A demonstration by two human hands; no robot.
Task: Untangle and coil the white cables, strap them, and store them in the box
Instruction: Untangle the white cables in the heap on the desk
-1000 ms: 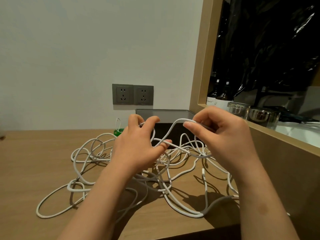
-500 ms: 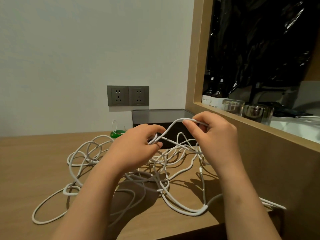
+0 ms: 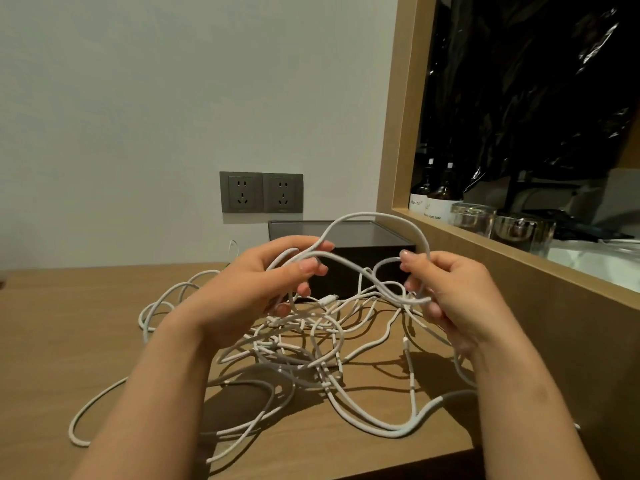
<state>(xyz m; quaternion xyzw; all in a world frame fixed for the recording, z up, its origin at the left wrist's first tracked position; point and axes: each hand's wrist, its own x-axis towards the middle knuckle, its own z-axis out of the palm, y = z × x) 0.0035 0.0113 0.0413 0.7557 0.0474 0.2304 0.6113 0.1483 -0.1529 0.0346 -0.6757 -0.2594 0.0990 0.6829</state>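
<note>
A tangle of white cables (image 3: 311, 344) lies spread over the wooden table (image 3: 69, 323). My left hand (image 3: 256, 289) holds cable strands between thumb and curled fingers, raised above the pile. My right hand (image 3: 446, 289) grips another stretch of the same cable, and a loop arches up between the two hands. A connector end hangs just below the left fingers. Behind the hands, against the wall, stands the dark box (image 3: 349, 237), partly hidden by them.
Two grey wall sockets (image 3: 261, 192) sit above the box. A wooden frame (image 3: 485, 247) borders the table on the right, with bottles (image 3: 440, 199) and glass jars (image 3: 498, 223) on its ledge. The table's front edge runs near my forearms.
Both hands have moved apart and drawn out a taller loop of cable between them. The cable pile has shifted slightly, and the view has tilted down a little.
</note>
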